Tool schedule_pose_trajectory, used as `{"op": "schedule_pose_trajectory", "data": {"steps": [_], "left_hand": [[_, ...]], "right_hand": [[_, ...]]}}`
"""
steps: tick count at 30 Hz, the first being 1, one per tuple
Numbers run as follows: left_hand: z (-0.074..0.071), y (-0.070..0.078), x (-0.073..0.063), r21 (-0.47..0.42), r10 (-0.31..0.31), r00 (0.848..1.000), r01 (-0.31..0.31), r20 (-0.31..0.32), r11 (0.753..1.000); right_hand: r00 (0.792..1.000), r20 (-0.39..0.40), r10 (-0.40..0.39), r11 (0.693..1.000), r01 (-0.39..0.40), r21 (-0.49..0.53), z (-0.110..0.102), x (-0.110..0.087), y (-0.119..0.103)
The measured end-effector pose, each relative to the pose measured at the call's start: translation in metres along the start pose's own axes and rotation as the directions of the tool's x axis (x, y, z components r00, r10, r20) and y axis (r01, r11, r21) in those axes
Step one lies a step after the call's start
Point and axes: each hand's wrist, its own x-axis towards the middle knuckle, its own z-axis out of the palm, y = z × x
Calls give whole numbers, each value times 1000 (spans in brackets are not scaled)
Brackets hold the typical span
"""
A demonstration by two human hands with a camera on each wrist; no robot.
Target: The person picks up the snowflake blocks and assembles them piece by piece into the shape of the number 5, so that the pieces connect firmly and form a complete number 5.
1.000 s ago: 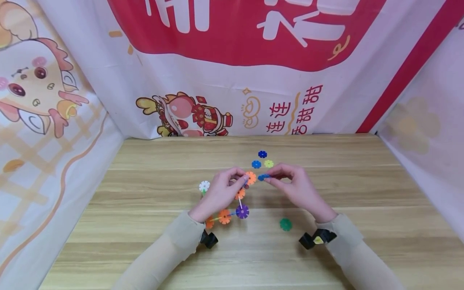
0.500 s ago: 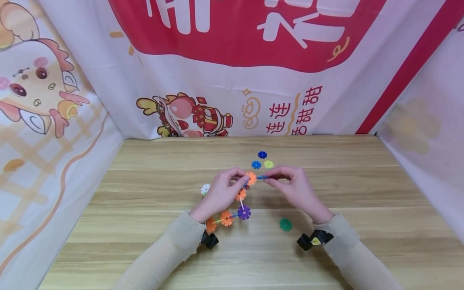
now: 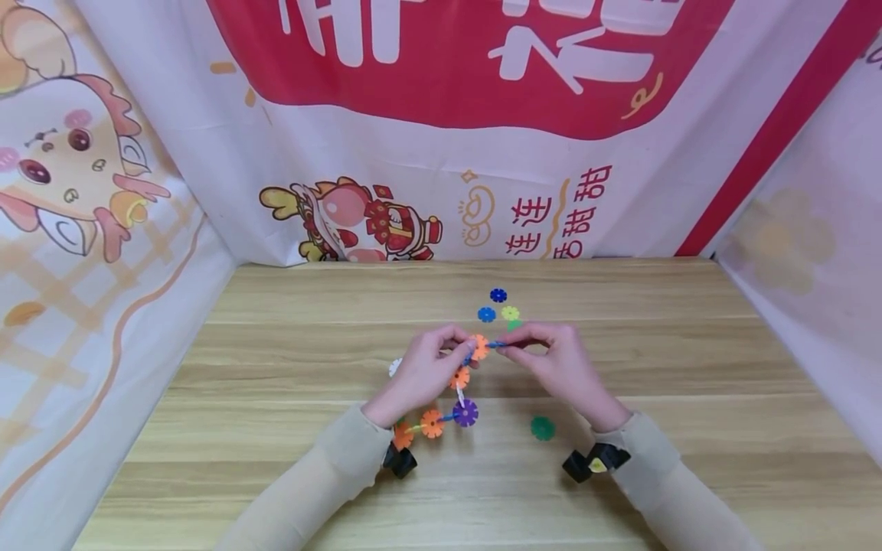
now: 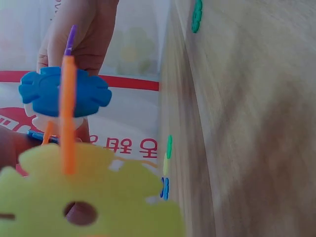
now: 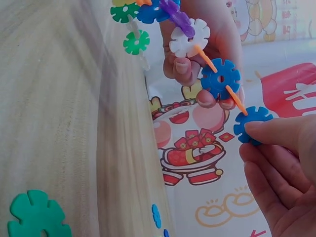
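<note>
Taking the point where the hands are meeting as the clock's centre, a loose green disc (image 3: pixel 543 428) is lying nearest, on the surface (image 3: pixel 193 459) at 5 o'clock. The chain is bending up from 7 o'clock, an orange disc (image 3: pixel 432 423) and a purple disc (image 3: pixel 465 412) showing in its near run. At 8 o'clock the left hand (image 3: pixel 426 375) is gripping the chain near its far end with its fingers. At between 3 and 4 o'clock the right hand (image 3: pixel 561 363) is pinching a blue disc (image 5: pixel 254 114) between thumb and fingers, and it is meeting the edge of the end orange disc (image 3: pixel 478 347); how deeply it is slotting in, I cannot tell.

Much of the linking is looking done, while five discs are lying unjoined. Beyond the nearest one, another green disc (image 3: pixel 514 325) is sitting partly hidden between 1 and 2 o'clock, a yellow disc (image 3: pixel 510 313) at 1, then a lighter blue disc (image 3: pixel 486 314) and a dark blue disc (image 3: pixel 498 295) around 12.
</note>
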Motion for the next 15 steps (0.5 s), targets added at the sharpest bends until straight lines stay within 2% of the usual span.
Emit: {"op": "schedule_pose_trajectory", "data": {"steps": [7, 15], "left_hand": [[3, -3, -2, -33, -7, 1000, 7, -17, 999], [4, -1, -3, -58, -1, 1000, 0, -20, 998]], "right_hand": [[1000, -14, -17, 1000, 17, 21, 3, 0, 0], [999, 5, -41, 999, 41, 32, 1, 0, 1]]}}
